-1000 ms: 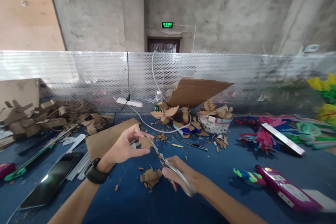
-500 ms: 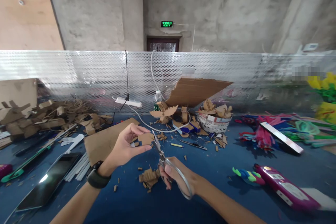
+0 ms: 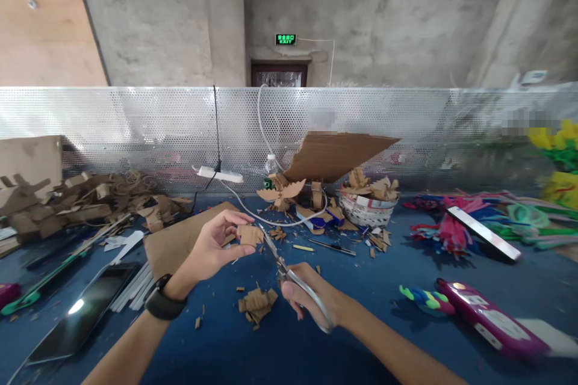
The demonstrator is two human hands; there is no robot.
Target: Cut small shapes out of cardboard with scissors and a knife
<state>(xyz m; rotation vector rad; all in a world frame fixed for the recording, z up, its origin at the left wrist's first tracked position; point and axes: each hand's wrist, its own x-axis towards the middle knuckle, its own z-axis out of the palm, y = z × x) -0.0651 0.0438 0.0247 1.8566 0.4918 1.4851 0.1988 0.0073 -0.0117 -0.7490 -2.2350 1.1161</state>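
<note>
Between thumb and fingers, my left hand (image 3: 220, 245) holds a small notched cardboard piece (image 3: 250, 234). My right hand (image 3: 311, 296) grips silver scissors (image 3: 279, 261) by the handles, and their tips are at the right edge of the piece. Whether the blades touch the cardboard is hard to tell. Below the hands, a small crumpled cardboard bundle (image 3: 257, 305) lies on the blue table (image 3: 361, 325). A larger cardboard sheet (image 3: 171, 243) lies behind my left wrist.
Cardboard scraps (image 3: 103, 192) are heaped at the left, near a black phone (image 3: 85, 313). Behind stand a white basket (image 3: 368, 210) of scraps, a bottle (image 3: 271, 165) and a leaning cardboard sheet (image 3: 341, 156). A purple glue gun-like device (image 3: 492, 319) and pipe cleaners (image 3: 451, 231) lie right.
My left hand and the small piece have shifted slightly left, and the piece is turned a little. My right hand has moved slightly right with the scissors, uncovering more of the crumpled bundle.
</note>
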